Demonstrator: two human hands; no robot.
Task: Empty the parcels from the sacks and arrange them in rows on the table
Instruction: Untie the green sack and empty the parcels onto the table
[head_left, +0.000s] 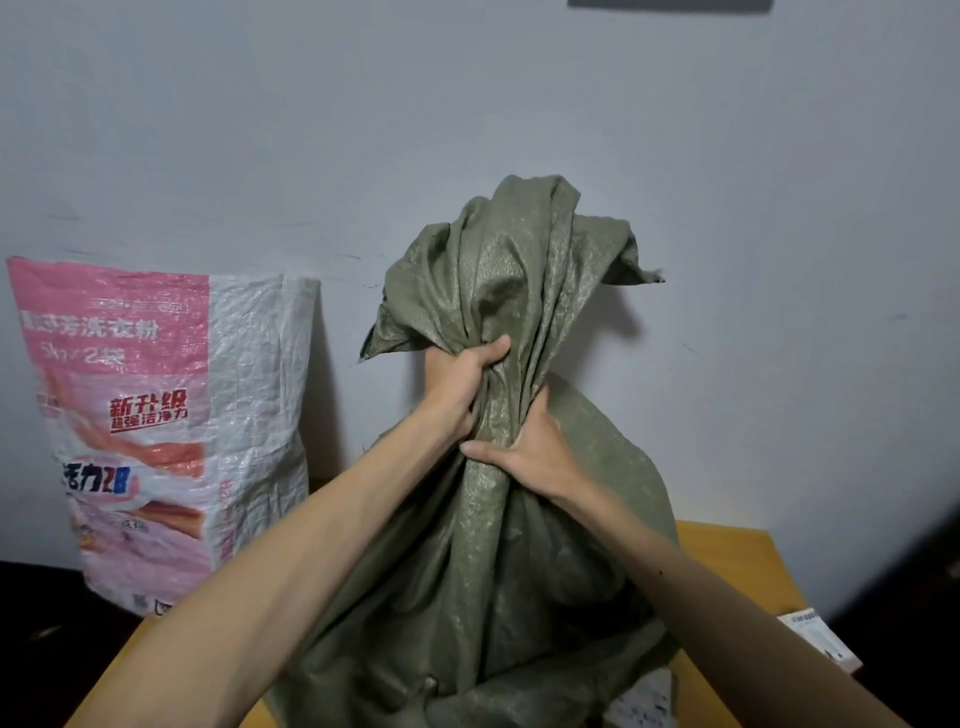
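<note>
Both hands are gripping the green sack (519, 597) at its bunched neck. The left hand (460, 382) is sitting higher, its fingers curling tight round the gathered cloth, thumb lying across the top of the bunch. The right hand (535, 457) is clamping the same neck just below and to the right of the left, touching it, with the thumb stretching leftward across the folds and the fingers wrapping behind, out of sight.

Above the hands the loose end of the sack is fanning out in crumpled flaps against the wall (727, 156). Below the hands the bulging body of the sack is spreading wide between the two forearms and resting on the table (737, 561).

Well to the left of the left hand, a pink sack (156, 415) with printed lettering is standing upright against the wall, beyond the table's edge.

Far below the right hand, beside the right forearm, a parcel (821, 642) is lying on the table near its right edge. A second, pale parcel (644, 701) is showing at the sack's lower right hem; whether the sack is covering part of it is hard to tell.
</note>
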